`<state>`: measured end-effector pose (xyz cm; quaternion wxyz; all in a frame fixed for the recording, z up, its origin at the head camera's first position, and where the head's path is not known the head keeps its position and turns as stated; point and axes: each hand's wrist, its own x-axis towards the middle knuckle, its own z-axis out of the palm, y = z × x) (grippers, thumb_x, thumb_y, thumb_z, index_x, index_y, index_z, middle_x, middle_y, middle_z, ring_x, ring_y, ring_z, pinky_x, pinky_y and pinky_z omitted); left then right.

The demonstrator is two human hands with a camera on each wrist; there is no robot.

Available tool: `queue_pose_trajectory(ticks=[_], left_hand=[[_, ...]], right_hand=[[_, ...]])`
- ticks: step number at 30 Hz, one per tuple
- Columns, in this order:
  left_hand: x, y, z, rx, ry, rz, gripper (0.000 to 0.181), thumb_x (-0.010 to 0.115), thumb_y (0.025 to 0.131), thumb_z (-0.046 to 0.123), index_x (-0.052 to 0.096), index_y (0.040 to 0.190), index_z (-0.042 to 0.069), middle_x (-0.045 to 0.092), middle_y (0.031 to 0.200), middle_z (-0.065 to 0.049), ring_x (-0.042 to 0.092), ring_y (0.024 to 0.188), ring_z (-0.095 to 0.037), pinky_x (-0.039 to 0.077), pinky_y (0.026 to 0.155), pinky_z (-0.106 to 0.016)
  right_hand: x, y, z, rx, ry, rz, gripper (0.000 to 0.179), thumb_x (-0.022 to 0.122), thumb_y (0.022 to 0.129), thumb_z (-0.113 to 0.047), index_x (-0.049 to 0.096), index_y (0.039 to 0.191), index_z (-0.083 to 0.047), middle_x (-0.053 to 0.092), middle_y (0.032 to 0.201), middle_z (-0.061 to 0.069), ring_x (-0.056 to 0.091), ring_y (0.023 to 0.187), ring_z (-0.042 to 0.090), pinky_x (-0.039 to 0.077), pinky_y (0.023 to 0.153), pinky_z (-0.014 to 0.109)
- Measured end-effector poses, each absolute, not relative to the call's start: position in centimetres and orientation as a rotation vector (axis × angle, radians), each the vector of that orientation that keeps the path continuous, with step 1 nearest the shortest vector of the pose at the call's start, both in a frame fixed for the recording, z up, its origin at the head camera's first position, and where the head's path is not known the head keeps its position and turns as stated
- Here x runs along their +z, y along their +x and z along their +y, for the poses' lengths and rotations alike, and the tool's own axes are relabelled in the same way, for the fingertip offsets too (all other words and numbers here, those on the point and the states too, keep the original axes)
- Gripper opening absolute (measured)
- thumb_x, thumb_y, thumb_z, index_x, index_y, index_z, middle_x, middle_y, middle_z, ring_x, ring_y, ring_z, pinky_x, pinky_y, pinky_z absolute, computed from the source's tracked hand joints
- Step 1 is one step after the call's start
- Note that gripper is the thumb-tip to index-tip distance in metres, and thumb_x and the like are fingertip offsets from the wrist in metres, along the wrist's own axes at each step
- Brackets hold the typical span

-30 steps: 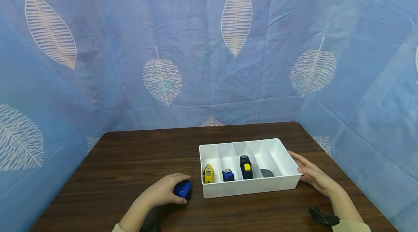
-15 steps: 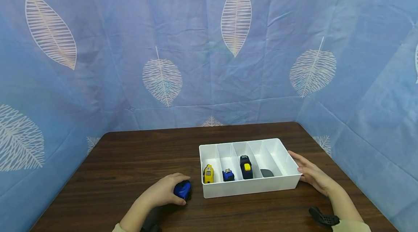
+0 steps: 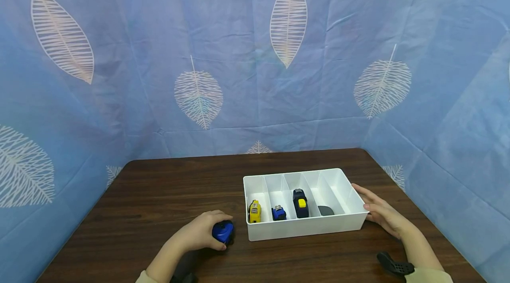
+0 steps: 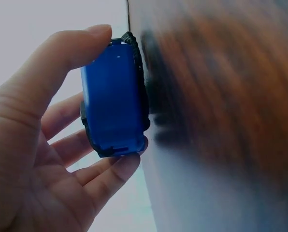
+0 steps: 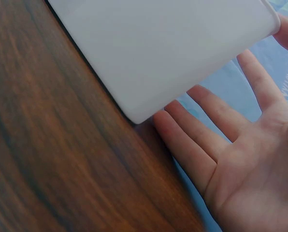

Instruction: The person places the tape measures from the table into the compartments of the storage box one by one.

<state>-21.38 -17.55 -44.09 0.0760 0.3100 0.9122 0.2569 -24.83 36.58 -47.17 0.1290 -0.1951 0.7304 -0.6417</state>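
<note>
My left hand (image 3: 199,231) holds a blue tape measure (image 3: 222,232) with black trim, low over the table left of a white divided box (image 3: 303,229). In the left wrist view the tape measure (image 4: 112,99) is pinched between thumb and fingertips. My right hand (image 3: 384,213) rests its fairly straight fingers against the box's right end. The right wrist view shows the fingertips along the box wall (image 5: 149,53), with the thumb near the rim. Inside the box, in separate compartments, are a yellow tape measure (image 3: 254,211), a smaller blue one (image 3: 279,213), a black one (image 3: 299,203) and a grey rounded item (image 3: 326,211).
The dark wooden table (image 3: 179,185) extends left of and behind the box. A black strap (image 3: 394,265) is at the right wrist. Blue leaf-printed cloth (image 3: 239,97) surrounds the table at the back and sides. The rightmost box compartment (image 3: 345,192) shows bare white walls.
</note>
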Motion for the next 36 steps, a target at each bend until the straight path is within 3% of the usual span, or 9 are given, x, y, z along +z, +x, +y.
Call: queue_pose_trajectory(ticks=[27,36], left_hand=[[-43.68,-21.21,-17.73,0.984,0.884,2.791,0.077,0.085,0.069,0.03,0.053,0.135,0.007,0.052,0.132,-0.009,0.048,0.113,-0.03,0.049,0.08,-0.05],[-43.27,-21.04,-17.65,1.129,0.882,2.808,0.073,0.086,0.068,0.027,0.055,0.133,0.013,0.052,0.13,-0.003,0.048,0.11,-0.024,0.05,0.079,-0.043]], right_hand=[[-47.2,-24.84,36.48,-1.876,-0.552,2.141,0.065,0.044,0.097,-0.019,0.015,0.155,-0.015,0.031,0.138,-0.02,0.051,0.116,0.011,0.043,0.089,0.041],[-47.24,-24.87,36.56,-1.882,-0.546,2.121,0.065,0.044,0.097,-0.02,0.014,0.155,-0.016,0.034,0.137,-0.023,0.051,0.117,0.01,0.043,0.09,0.042]])
